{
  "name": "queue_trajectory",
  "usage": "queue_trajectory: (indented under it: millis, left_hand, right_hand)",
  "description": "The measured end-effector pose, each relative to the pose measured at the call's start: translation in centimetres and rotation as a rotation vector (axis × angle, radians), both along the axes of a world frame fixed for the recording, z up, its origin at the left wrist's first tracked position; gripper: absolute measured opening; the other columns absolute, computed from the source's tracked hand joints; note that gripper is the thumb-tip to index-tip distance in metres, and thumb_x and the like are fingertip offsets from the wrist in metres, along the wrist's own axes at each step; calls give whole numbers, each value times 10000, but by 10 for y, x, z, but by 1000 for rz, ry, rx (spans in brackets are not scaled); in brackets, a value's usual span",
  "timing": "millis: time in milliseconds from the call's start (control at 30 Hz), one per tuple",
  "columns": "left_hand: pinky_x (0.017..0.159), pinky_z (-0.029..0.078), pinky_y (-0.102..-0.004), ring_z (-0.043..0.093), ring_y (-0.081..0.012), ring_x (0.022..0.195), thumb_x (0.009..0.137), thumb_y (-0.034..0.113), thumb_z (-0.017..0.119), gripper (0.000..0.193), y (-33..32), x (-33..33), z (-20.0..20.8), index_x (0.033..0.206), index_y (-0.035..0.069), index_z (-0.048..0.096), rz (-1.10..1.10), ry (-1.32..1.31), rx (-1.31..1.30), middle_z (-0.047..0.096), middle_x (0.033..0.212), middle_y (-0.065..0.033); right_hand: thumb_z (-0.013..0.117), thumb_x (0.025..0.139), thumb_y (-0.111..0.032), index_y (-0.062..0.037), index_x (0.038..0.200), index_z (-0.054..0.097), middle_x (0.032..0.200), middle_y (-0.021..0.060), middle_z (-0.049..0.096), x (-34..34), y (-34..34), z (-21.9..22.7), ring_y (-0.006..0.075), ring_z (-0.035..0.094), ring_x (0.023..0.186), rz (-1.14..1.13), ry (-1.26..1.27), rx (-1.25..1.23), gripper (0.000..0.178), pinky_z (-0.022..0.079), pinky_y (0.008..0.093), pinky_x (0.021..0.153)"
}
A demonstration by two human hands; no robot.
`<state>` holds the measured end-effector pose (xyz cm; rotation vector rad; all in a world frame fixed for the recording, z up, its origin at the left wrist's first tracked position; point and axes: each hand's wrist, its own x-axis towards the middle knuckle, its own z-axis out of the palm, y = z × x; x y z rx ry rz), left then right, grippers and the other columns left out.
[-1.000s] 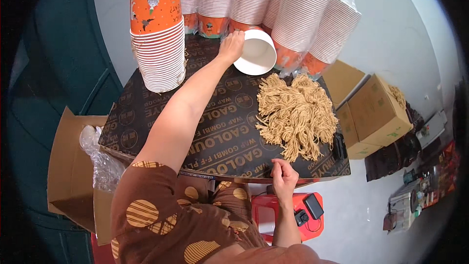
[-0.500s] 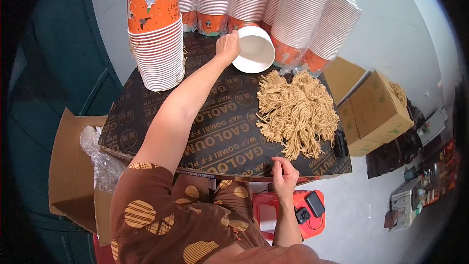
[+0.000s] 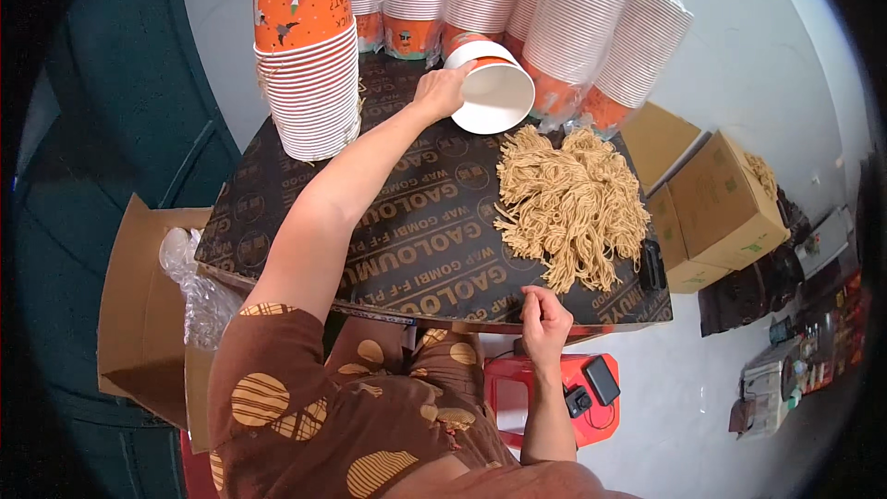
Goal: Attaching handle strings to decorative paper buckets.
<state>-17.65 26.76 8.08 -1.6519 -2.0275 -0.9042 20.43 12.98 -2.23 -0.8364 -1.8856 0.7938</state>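
Observation:
My left hand (image 3: 442, 92) grips the rim of a white-lined paper bucket (image 3: 494, 100) lying on its side, mouth toward me. Just behind it shows the rim of another orange and white paper bucket (image 3: 462, 51), partly hidden by the first. At the table's front edge, my right hand (image 3: 547, 319) is curled closed, with nothing visible in it. The nearest thing to it is a heap of tan twine bundles (image 3: 573, 208) on the right of the table. A tall nested stack of orange Halloween-patterned buckets (image 3: 309, 83) stands upside down at the left, with twine hanging at its sides.
Several plastic-wrapped bucket stacks (image 3: 577, 28) line the table's back. A small black object (image 3: 652, 266) lies at the right edge of the dark printed table (image 3: 407, 212). Cardboard boxes (image 3: 711, 194) stand right, an open carton (image 3: 139, 305) left. A red stool (image 3: 508, 397) carries black devices.
The front bucket has come partly away from the one behind, whose rim now shows above it. My left hand still grips it. My right hand stays curled at the edge; the view has shifted slightly.

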Motion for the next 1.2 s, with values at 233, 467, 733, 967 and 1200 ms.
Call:
queue_trajectory:
  millis: [233,467,733,967,1200]
  left_hand:
    - [764,522,-501,662,-413,868,800,51,539,329,10,0,-1,1114,-45,561,85,-65,4,664,852,-263]
    - [791,530,-501,664,-427,880,762,133,580,248,0,13,8,904,-53,661,98,-200,53,667,880,-285]
    - [782,508,-498,648,-412,862,774,209,572,267,-46,31,17,871,-22,665,-24,-139,62,664,914,-240]
    - [688,523,-413,658,-343,790,765,137,592,177,-135,48,24,828,-20,644,-83,-20,232,670,1046,-170]
    - [639,535,-426,666,-339,770,687,70,635,131,-204,61,18,718,-36,565,-103,88,274,668,1094,-184]
  right_hand:
    - [589,890,-15,2,935,669,672,81,612,-1,0,0,122,569,568,3,-5,-8,93,450,259,557]
    - [588,890,-16,2,937,668,700,93,633,0,-1,-1,136,590,592,1,-5,-4,95,461,268,577]
    - [592,894,-33,-4,935,667,709,96,638,1,0,-3,140,599,603,6,-11,-18,91,467,272,585]
    - [589,900,-39,4,933,668,716,100,643,0,1,-3,131,588,598,5,14,-52,96,466,276,581]
    - [586,900,-33,1,934,667,682,67,603,1,2,-4,97,536,573,22,18,-23,94,433,257,548]
